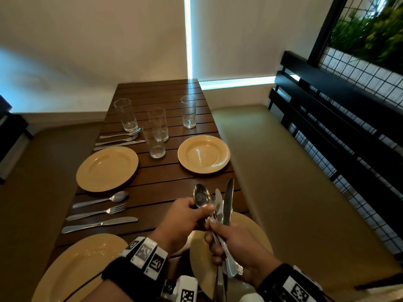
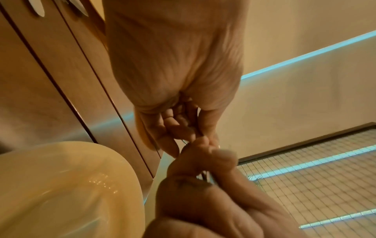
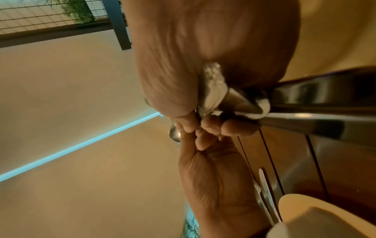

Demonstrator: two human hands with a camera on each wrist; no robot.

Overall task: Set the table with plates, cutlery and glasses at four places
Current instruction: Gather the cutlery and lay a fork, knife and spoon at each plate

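My right hand (image 1: 231,240) grips a bundle of cutlery (image 1: 226,253) upright above the near right yellow plate (image 1: 258,229); a knife (image 1: 228,199) sticks up from it. My left hand (image 1: 192,212) pinches the bowl end of a spoon (image 1: 201,196) in that bundle. In the right wrist view the handles (image 3: 213,90) cross my palm. A spoon, fork and knife (image 1: 99,224) lie between the two left plates (image 1: 106,168); another set (image 1: 118,139) lies beyond. The far right plate (image 1: 204,154) has no cutlery beside it. Several glasses (image 1: 155,140) stand mid-table.
The slatted wooden table (image 1: 165,184) runs away from me to a white wall. A padded bench (image 1: 294,182) lines the right side, backed by a black rail and wire mesh (image 1: 349,118). A near left plate (image 1: 74,269) sits at the table's front edge.
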